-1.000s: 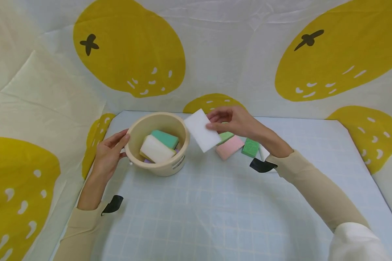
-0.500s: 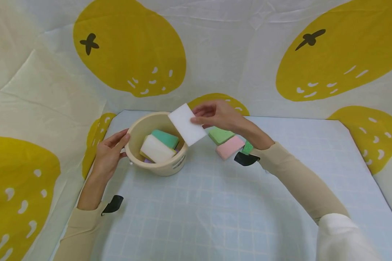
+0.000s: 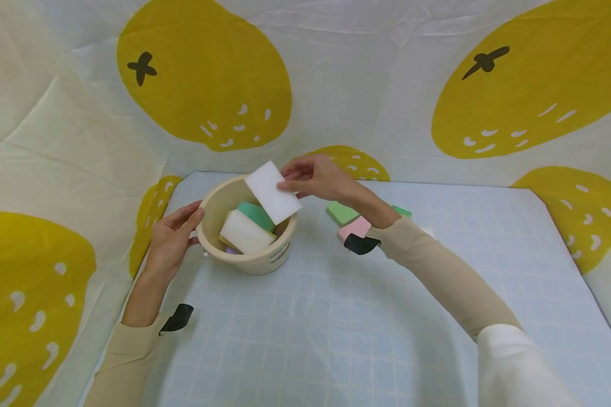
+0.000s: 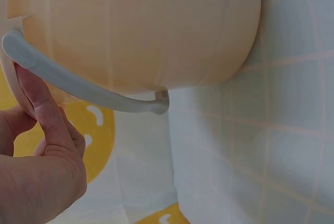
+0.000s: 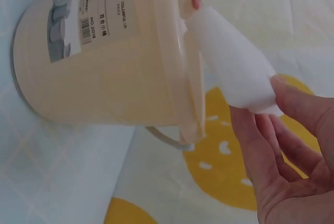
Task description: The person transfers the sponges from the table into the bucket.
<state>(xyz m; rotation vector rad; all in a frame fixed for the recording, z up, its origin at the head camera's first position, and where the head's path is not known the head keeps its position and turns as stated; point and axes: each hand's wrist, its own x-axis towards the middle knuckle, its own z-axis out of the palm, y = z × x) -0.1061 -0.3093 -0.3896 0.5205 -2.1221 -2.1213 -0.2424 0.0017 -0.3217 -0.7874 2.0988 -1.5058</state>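
Observation:
My left hand [image 3: 167,243] pinches the left rim of a cream plastic bucket [image 3: 252,264], thumb on one side and fingers on the other in the left wrist view. A grey handle [image 4: 88,85] hangs along the bucket's outside. Over the bucket's right rim, my right hand [image 3: 322,178] holds a white sponge [image 3: 271,193] between thumb and fingers, tilted above the opening. Inside lie a white sponge with a yellowish underside [image 3: 246,233], a teal sponge [image 3: 253,213] partly behind the held one, and something purple at the bottom, mostly hidden.
Right of the bucket lie a light green sponge [image 3: 341,213] and a pink sponge [image 3: 354,227], with a darker green sponge [image 3: 401,211] partly behind my right arm. They rest on a pale blue checked cloth [image 3: 305,328]. A white curtain with yellow fruit prints [image 3: 358,85] stands behind.
My right hand has carried the white sponge leftward, from beside the bucket to over its opening. The left hand has kept its grip on the rim.

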